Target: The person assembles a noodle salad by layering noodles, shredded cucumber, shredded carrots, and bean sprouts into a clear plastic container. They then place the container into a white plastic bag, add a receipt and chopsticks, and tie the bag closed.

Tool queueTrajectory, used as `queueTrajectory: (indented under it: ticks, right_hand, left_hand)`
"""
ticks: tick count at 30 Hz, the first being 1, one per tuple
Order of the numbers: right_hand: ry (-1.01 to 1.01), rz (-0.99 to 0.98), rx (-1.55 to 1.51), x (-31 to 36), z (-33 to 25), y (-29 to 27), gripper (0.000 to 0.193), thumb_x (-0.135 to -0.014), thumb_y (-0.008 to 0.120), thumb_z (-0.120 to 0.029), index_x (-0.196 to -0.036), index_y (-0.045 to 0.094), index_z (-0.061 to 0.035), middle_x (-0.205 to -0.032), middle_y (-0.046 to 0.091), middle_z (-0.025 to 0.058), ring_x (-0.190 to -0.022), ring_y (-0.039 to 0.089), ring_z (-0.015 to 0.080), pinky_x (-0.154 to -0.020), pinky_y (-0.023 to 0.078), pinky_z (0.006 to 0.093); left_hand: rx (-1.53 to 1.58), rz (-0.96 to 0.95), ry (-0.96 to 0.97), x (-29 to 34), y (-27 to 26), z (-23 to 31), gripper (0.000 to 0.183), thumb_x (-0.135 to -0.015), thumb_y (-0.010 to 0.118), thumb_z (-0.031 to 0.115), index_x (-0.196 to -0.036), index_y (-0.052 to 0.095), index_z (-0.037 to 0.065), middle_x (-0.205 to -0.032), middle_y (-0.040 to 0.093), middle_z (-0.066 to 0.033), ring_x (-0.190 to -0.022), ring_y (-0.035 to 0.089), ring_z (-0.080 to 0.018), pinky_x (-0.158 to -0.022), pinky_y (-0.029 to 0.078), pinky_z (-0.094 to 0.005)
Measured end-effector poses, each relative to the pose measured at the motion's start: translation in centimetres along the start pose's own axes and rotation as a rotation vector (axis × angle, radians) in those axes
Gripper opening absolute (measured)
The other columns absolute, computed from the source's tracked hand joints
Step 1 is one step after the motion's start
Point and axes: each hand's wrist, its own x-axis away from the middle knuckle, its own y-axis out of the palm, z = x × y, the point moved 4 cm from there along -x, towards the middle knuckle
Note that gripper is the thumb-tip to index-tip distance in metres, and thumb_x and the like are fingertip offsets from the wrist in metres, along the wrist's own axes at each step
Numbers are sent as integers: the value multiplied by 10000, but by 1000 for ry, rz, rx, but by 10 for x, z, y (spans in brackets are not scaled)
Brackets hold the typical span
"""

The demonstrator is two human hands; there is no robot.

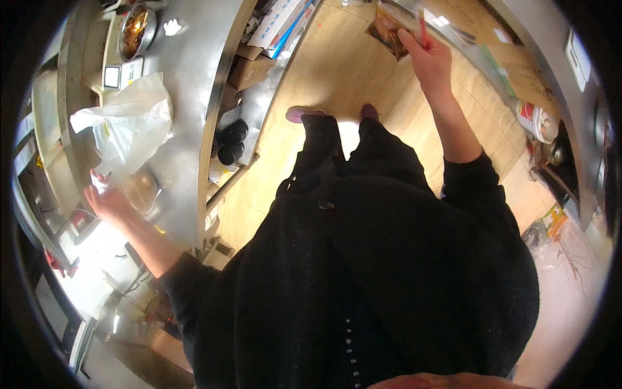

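Left arm: We reach it out to the left, black sleeve (189, 279) pushed back and forearm bare, over the steel counter (191, 71).
Left hand (111, 205): Its fingers curl and close on a small white item (100, 185); we cannot tell what it is.
Right arm: We stretch it forward and slightly right, forearm bare, elbow a little bent, over the floor (285, 175).
Right hand (433, 63): We see mostly its back; thumb and fingers are closed, gripping a packet (389, 34) and what looks like a thin red stick (422, 29), blurred.
Packet: Clear, with reddish-brown contents, it sticks out to the left of the right hand, near the top edge of our view, well apart from the left hand.
White item: It sits between the left thumb and fingers, just short of a white plastic bag (133, 123); we cannot tell if the two touch.
Counter: Beyond the bag stands a metal bowl (152, 32) of brown food.
Below the counter: Shelves hold a cardboard box (251, 72) and dark cups (231, 142).
Floor: Our two pinkish shoes (295, 115) stand on pale tan flooring.
Right side: A white and red tub (530, 118) sits low beside us.
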Motion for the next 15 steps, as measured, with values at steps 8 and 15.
queueTrajectory:
  ticks: [8, 15]
  right_hand:
    - [181, 71, 113, 45, 100, -71, 366, -847, 684, -357, -718, 642, -18, -539, 451, -4, -526, 412, 85, -503, 371, 283]
    - [320, 59, 83, 73, 131, -88, 248, -845, 708, -270, -790, 706, -28, -630, 600, -13, -592, 512, 57, -564, 435, 229]
  left_hand:
    - [8, -85, -31, -7, 11, 5, 252, -911, 482, 11, -1141, 407, -62, -1162, 484, -246, -999, 520, -308, -874, 479, -414]
    - [-62, 39, 7, 29, 51, -6, 197, -879, 576, 66, -1062, 541, -1, -1046, 597, -123, -933, 544, -203, -920, 425, -367]
